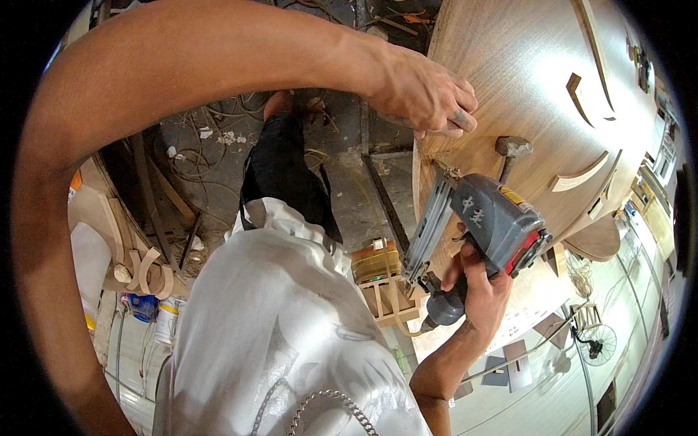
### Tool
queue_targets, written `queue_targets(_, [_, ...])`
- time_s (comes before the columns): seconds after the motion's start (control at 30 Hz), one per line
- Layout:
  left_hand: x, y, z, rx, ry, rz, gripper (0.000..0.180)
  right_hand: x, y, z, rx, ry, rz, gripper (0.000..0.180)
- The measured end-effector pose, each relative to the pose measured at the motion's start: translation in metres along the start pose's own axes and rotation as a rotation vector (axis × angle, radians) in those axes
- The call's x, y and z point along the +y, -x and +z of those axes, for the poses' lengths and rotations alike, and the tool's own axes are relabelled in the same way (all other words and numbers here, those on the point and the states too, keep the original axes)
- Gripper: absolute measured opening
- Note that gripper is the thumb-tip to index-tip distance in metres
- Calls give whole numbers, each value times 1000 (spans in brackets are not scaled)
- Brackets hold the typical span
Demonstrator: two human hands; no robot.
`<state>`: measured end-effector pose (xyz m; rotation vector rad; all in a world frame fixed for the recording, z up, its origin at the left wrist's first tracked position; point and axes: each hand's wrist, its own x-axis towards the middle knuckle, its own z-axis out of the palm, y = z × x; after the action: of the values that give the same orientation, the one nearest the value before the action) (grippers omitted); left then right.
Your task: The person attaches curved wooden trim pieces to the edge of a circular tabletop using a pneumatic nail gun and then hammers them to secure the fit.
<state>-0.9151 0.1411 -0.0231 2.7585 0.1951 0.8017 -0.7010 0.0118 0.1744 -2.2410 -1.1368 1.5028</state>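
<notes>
My right hand (483, 287) is wrapped round the handle of a dark grey nail gun (496, 218) with a red-trimmed end and a silver magazine. The gun's nose meets the near left edge of a large wood-grained panel (502, 87). An air hose (403, 327) runs from the base of the grip. Just beyond the nose, my left hand (432, 102) reaches across from the left, fingers curled over the same edge; its fingertips are partly hidden. A hammer (513, 147) lies on the panel close beside the gun, its handle partly covered by it.
Curved wooden strips (580, 173) and a small angled piece (579, 100) lie on the panel. A wooden tray (385, 298) stands below the gun. More curved offcuts (145, 270) sit at the left. Cables and debris (207, 138) litter the dark floor. A fan (598, 344) stands at lower right.
</notes>
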Motion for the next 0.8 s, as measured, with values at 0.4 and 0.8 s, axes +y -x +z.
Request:
queue_targets(0.4, [1, -1, 7, 16, -51, 2, 18, -3, 2, 4, 7, -28, 4, 12])
queue_targets(0.8, [2, 1, 5, -33, -85, -29, 20, -6, -1, 5, -64, 163, -42, 18])
